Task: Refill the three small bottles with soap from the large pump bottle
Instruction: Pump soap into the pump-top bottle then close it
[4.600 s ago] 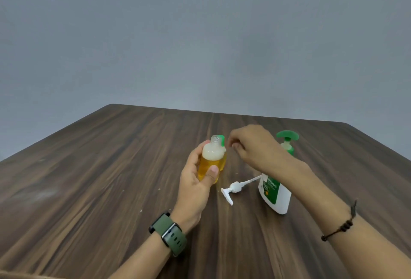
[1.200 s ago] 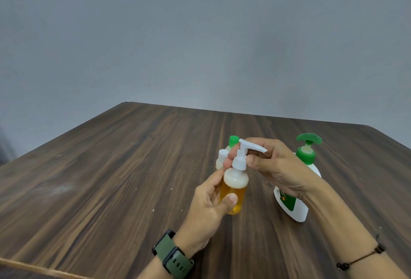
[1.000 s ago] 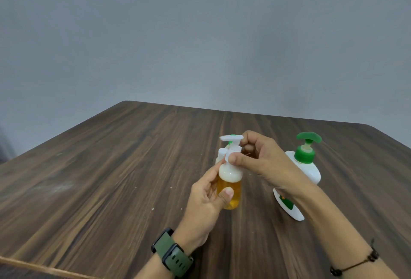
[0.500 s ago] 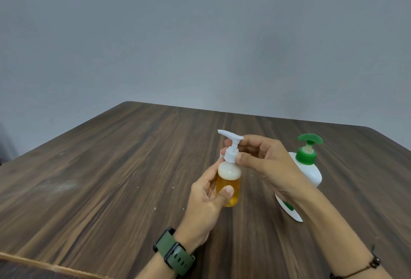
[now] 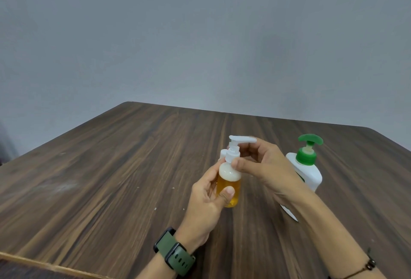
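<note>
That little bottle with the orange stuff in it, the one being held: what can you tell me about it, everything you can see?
The small bottle is clear plastic, upright, held above the wooden table. Amber liquid soap fills its lower body; a pale, foamy-looking layer sits at the shoulder. A white pump head sits on its neck, nozzle pointing right. The left hand wraps the body, thumb across the front. The right hand pinches the pump's collar. Whether the pump is fully screwed down cannot be told.

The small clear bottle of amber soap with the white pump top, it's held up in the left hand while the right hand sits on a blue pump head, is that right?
Not quite: the pump head is white, not blue, as the head view shows. The left hand holds the small clear bottle of amber soap, and the right hand is at its pump collar.
</note>
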Demonstrator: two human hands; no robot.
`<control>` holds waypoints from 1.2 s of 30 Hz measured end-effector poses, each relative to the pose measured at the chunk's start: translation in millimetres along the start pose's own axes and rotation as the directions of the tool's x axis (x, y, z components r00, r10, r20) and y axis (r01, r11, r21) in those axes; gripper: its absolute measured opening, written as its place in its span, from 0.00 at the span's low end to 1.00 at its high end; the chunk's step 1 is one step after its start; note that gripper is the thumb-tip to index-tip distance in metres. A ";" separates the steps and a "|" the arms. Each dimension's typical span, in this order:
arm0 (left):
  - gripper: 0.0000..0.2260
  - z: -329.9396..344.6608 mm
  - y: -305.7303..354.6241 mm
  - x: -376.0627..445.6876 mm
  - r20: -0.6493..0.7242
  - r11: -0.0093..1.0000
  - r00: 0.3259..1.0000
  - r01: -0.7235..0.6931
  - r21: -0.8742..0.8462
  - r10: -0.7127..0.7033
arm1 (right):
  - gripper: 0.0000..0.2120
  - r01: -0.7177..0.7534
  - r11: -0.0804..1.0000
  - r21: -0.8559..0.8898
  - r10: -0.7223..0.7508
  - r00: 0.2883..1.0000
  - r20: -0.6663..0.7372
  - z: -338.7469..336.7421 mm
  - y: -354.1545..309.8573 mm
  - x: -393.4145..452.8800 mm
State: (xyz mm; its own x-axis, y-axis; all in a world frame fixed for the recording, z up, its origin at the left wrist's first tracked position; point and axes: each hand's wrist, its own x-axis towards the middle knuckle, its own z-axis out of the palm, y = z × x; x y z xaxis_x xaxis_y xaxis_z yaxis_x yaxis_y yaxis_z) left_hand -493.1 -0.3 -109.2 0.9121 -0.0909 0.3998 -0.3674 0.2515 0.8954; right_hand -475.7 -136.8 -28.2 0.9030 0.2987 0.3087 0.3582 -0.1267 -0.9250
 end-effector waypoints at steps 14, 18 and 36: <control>0.37 -1.6 -1.3 0.1 0.000 1.000 1.000 0.020 0.010 -0.020 | 0.11 0.010 0.997 0.074 -0.012 1.000 0.017 -1.1 6.7 1.4; 0.39 -1.8 -1.1 -0.1 0.009 1.000 1.000 0.008 0.016 -0.008 | 0.24 -0.057 0.998 -0.012 0.057 0.995 0.082 -3.6 7.4 3.4; 0.35 -2.8 0.8 0.3 -0.006 0.999 1.000 -0.018 -0.030 0.018 | 0.18 -0.047 0.987 0.153 0.023 0.988 0.152 -6.0 2.4 1.0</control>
State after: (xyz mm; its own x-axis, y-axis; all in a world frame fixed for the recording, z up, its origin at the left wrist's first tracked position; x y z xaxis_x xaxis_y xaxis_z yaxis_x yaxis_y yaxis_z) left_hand -492.7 2.6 -108.9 0.9063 -0.0808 0.4148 -0.3783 0.2822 0.8816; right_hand -472.5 -142.4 -28.8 0.8646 0.4358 0.2501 0.2750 0.0060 -0.9614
